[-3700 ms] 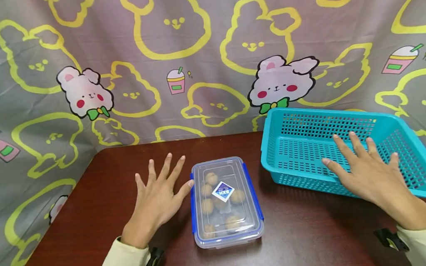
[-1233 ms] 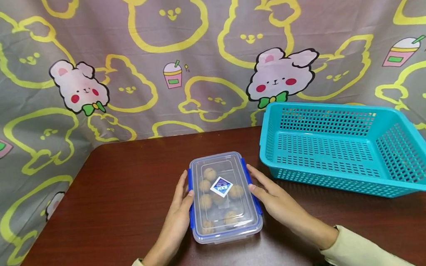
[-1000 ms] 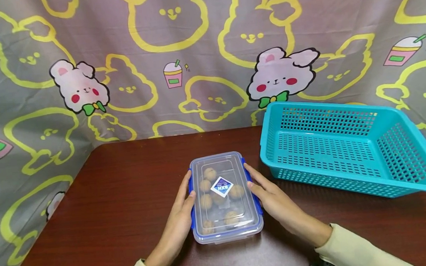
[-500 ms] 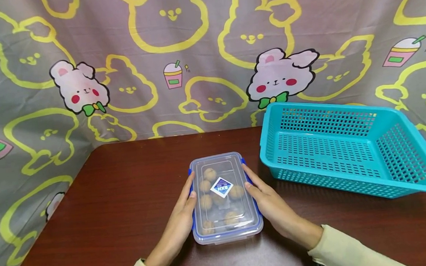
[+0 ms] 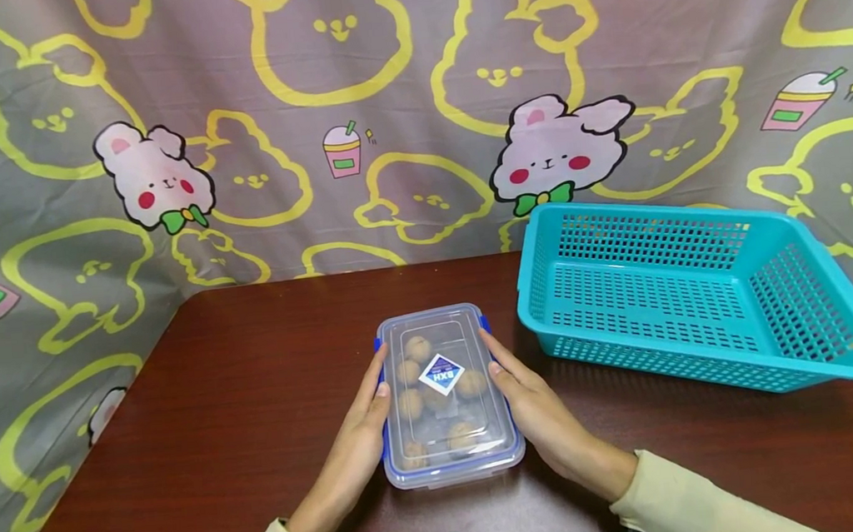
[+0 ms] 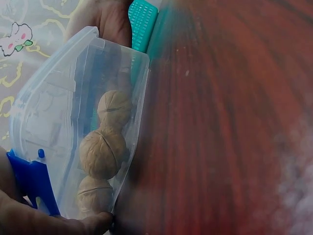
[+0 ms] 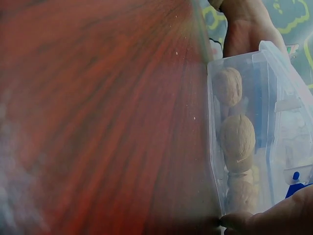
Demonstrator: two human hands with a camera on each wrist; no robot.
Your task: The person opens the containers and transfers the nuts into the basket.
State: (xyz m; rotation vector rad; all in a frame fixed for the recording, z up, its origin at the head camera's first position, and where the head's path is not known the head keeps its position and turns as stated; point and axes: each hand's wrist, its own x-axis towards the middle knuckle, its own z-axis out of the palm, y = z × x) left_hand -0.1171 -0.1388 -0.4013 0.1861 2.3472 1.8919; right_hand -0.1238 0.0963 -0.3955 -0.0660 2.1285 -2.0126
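A clear plastic food container [image 5: 452, 456] with a blue seal sits on the table, its lid on. A diamond-shaped sticker [image 5: 442, 374] marks the lid, and several walnuts [image 5: 418, 349] show through it. My left hand [image 5: 356, 443] holds the container's left side, thumb at the lid's edge. From the other side my right hand [image 5: 547, 415] grips it the same way. In the left wrist view, a blue latch [image 6: 35, 183] stands beside the fingers and walnuts [image 6: 102, 152] lie against the clear wall. Walnuts [image 7: 238, 136] also show in the right wrist view.
A turquoise perforated plastic basket [image 5: 651, 348] stands on the right of the dark red-brown table [image 5: 254, 371], behind my right hand. A curtain [image 5: 400, 118] with cartoon rabbits hangs along the table's back and left side.
Both hands, earlier spread apart with the right over the basket, have come to the container's two sides. Lately the right hand has shifted slightly left along it. Container and basket stay in place.
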